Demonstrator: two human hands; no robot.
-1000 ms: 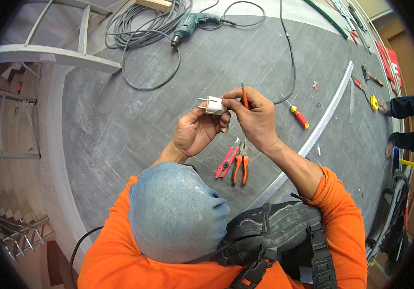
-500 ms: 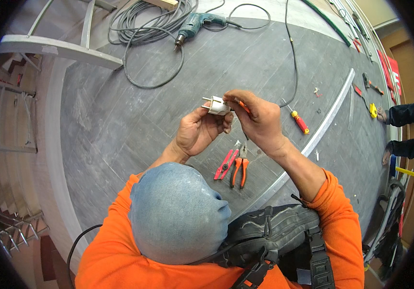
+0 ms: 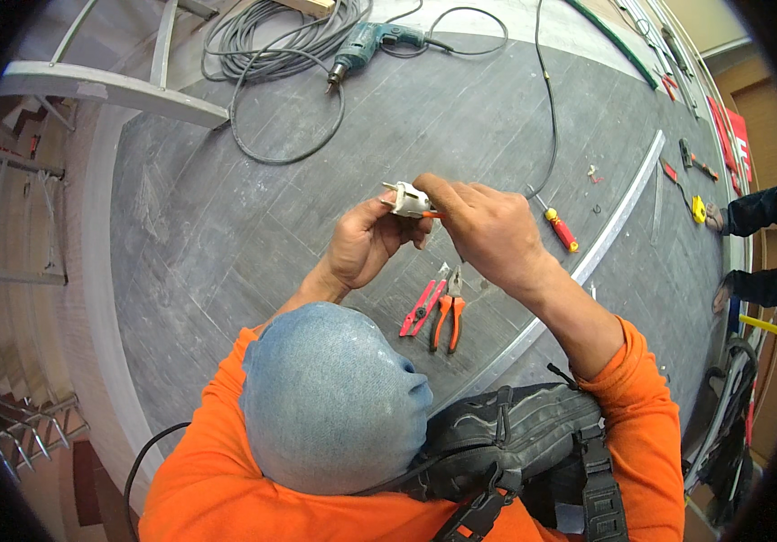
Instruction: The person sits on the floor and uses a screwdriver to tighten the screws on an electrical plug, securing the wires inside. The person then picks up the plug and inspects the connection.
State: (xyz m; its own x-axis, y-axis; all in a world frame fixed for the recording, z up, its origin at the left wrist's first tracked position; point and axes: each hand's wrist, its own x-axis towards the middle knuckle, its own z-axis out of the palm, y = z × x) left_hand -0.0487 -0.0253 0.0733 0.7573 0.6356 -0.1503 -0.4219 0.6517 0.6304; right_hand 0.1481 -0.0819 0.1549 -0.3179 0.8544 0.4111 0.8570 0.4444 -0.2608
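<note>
My left hand [image 3: 366, 237] is closed round a white electrical plug [image 3: 411, 200], its two pins pointing left. At the plug's right end my right hand [image 3: 495, 230] is closed with its fingers bunched. A slim orange thing [image 3: 433, 215] shows beneath those fingers, against the plug; most of it is hidden, so its kind cannot be told. A short dark piece of cable hangs below the right hand. On the floor nearer me lie a red utility knife [image 3: 421, 309] and orange-handled pliers [image 3: 448, 321], side by side. To the right rests a red-and-yellow screwdriver [image 3: 562, 231].
A teal drill [image 3: 366, 50] lies beside a coiled grey cable [image 3: 253, 50] at the back. A ladder [image 3: 117, 95] stands at far left. A long metal strip [image 3: 598, 248] crosses the floor at right. Beyond are a yellow tape measure [image 3: 698, 209] and another person's legs [image 3: 761, 212].
The plug has turned slightly in my left hand. My right hand has rolled over, its back now more in view, and the orange thing has shifted down and left, under the fingers.
</note>
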